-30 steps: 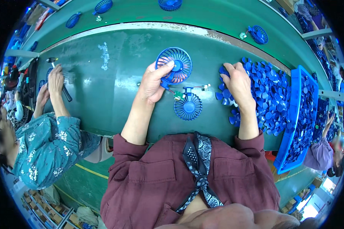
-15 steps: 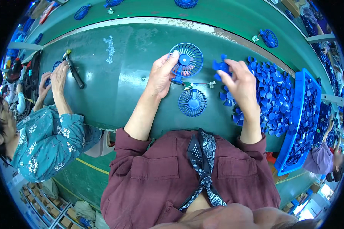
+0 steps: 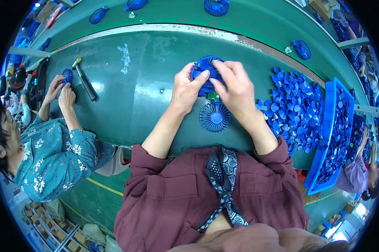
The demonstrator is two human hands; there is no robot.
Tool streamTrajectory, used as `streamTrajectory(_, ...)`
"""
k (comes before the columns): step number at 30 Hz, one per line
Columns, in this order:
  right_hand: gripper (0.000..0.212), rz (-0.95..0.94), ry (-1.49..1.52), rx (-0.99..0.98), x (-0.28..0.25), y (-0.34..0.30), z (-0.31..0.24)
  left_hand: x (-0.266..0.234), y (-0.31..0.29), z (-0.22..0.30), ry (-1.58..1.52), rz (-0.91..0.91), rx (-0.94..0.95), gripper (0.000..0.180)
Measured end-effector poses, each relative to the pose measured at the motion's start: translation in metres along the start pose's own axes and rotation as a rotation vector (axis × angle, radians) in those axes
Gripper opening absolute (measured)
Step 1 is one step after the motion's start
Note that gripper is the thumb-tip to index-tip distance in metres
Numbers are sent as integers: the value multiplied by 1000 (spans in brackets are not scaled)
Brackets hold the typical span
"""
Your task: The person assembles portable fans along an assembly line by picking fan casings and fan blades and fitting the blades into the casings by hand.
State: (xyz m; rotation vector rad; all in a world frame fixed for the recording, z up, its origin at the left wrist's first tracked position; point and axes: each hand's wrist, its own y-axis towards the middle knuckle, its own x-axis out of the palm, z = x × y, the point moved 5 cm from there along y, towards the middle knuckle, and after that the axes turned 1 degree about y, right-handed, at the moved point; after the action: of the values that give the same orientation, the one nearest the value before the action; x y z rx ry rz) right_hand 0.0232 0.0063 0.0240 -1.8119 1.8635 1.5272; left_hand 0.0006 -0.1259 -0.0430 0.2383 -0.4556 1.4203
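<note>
My left hand [image 3: 185, 89] grips a round blue fan housing [image 3: 209, 58] above the green table, its thumb over the front. My right hand [image 3: 237, 87] has its fingers closed at a blue fan blade [image 3: 203, 68], which lies against the housing's face. Those fingers partly cover the blade, so whether it is seated cannot be told. Just below the housing shows a small green circuit board [image 3: 213, 96]. Nearer to me, a round slatted fan cover [image 3: 215, 118] rests on the table.
A heap of loose blue fan blades [image 3: 296, 109] spreads to the right, beside a blue tray [image 3: 317, 164] full of more. At left, a co-worker [image 3: 55, 155] handles a blue fan part near a hammer [image 3: 85, 82]. Several fan parts lie on the green strip [image 3: 168, 13] beyond the table's ledge.
My right hand has moved left from beside the heap, bringing a fan blade onto the housing. My left hand has shifted slightly right with the housing.
</note>
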Motion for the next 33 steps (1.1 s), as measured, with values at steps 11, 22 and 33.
streamTrajectory(11, 40, -361, 511, 533, 19, -21, 71, 12, -6, -4, 398, -44, 58, 23)
streamTrajectory(22, 36, 96, 449, 581, -81, -49, 118, 56, 50, 25, 906, -202, 189, 53)
streamTrajectory(33, 19, -336, -178, 314, -62, -96, 48, 97, 204, -14, 1827, -185, 1016, 34)
